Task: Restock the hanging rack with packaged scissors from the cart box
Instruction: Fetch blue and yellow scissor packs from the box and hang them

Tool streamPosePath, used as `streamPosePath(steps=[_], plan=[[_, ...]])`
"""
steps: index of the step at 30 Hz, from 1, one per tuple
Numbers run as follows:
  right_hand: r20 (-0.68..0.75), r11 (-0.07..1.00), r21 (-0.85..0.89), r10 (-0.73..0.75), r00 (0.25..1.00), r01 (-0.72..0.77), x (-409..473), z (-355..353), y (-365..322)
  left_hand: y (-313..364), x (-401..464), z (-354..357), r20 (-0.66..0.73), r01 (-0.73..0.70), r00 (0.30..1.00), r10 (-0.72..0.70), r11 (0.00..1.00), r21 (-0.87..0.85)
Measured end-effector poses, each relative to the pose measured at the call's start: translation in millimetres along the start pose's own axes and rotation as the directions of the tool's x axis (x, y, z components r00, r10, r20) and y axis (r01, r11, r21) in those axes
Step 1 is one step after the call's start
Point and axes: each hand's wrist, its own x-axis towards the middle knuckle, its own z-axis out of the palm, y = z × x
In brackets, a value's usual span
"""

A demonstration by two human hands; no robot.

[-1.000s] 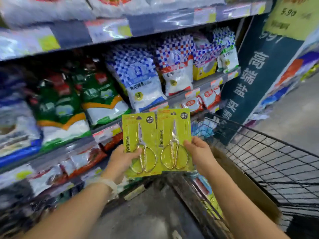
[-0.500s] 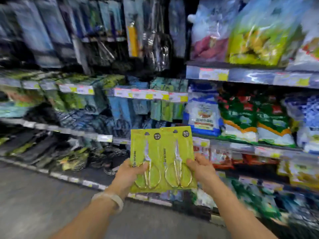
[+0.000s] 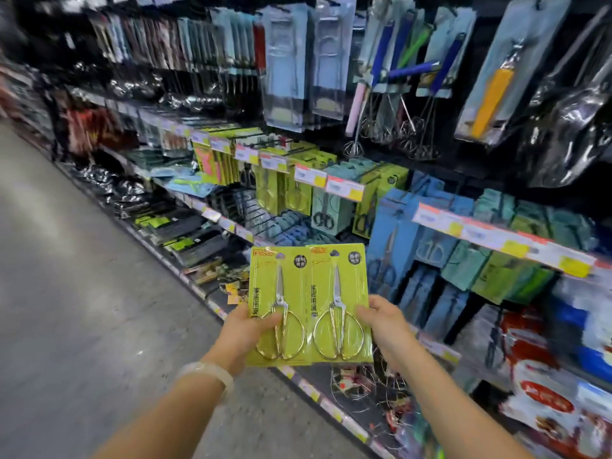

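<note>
Two scissor packs (image 3: 309, 303) sit side by side, left hand (image 3: 243, 329) and right hand (image 3: 385, 321) pinching their lower corners near the hanging rack (image 3: 284, 190); thread each hang hole squarely onto its peg.

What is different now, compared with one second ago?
The view has swung left, from the bagged goods and cart to the hanging rack. The grip is unchanged: left hand and right hand each hold one of the two scissors packs, side by side.
</note>
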Motion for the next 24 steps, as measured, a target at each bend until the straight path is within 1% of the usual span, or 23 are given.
streamPosePath(steps=[3, 7, 10, 13, 17, 21, 24], plan=[[0.008, 1.000, 0.014, 0.023, 1.000, -0.023, 46.7, 36.6, -19.8, 26.5, 46.0, -29.1, -0.021, -0.003, 1.000, 0.003, 1.000, 0.008], [0.005, 1.000, 0.008, 0.012, 1.000, -0.013, 99.6, 75.0, -48.3, 59.6, 99.7, -57.7, -0.047, -0.024, 0.999, 0.023, 1.000, -0.012], [0.019, 1.000, -0.026, 0.011, 1.000, -0.010, 131.4, 96.8, -63.3, 72.2, 135.8, -76.0, -0.056, -0.027, 0.998, 0.026, 0.999, -0.023], [0.002, 0.999, -0.021, 0.033, 0.999, -0.033, 164.4, 118.3, -71.6, 84.3, 170.4, -90.0, -0.044, -0.017, 0.999, 0.016, 1.000, -0.021], [-0.075, 0.997, -0.031, 0.064, 0.995, -0.067, 207.0, 147.2, -74.5, 99.4, 226.0, -108.6, 0.018, 0.002, 1.000, -0.003, 0.999, 0.035], [-0.212, 0.993, 0.034, 0.119, 0.970, -0.115, 252.6, 179.8, -77.2, 116.3, 286.0, -133.1, 0.108, 0.009, 0.994, -0.023, 0.992, 0.129], [-0.286, 0.986, 0.072, 0.164, 0.944, -0.149, 288.7, 205.4, -82.4, 130.0, 329.9, -152.7, 0.163, -0.007, 0.986, -0.026, 0.981, 0.195]])
